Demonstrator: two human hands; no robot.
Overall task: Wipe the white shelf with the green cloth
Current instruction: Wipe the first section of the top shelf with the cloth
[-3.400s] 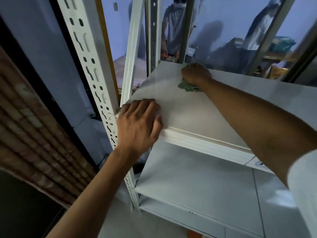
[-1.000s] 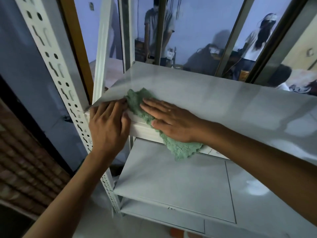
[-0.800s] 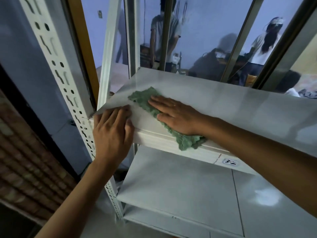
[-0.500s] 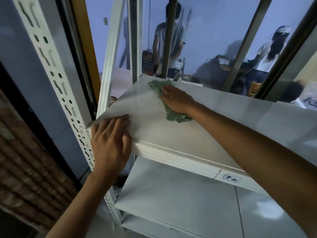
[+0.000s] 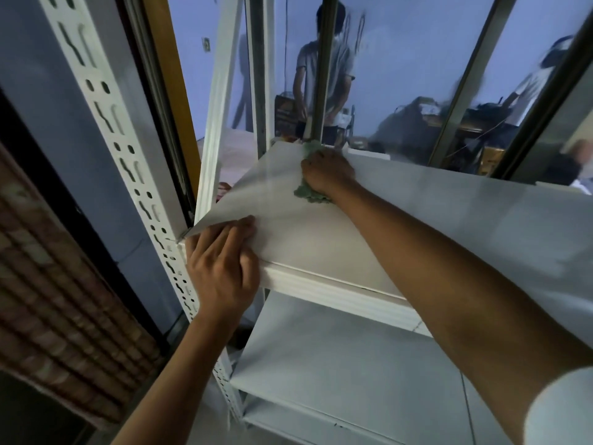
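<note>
From my remote seat, I see the right hand [image 5: 329, 171] reaching to the far left corner of the white shelf [image 5: 337, 239], pressing down on the green cloth [image 5: 309, 194], which is bunched beneath the palm. A scrap of the cloth shows past the knuckles at the shelf's back edge and a larger fold sticks out under the wrist; whether the fingers curl into the fabric or lie flat on it I cannot tell from this angle. The left hand [image 5: 221, 268] rests on the near left corner of the same shelf, fingers together and laid straight across the top surface, the palm over the front lip, gripping nothing. The two hands are well apart, one at the front of the board and one at the back. Just beside the left hand stands a white perforated upright [image 5: 128, 175] of the rack, and a lower shelf [image 5: 337, 374] shows below the front lip. Behind the rack, a glass pane [image 5: 401, 75] shows a standing person [image 5: 321, 78] in a grey shirt, and a brick wall [image 5: 57, 300] fills the left edge.
</note>
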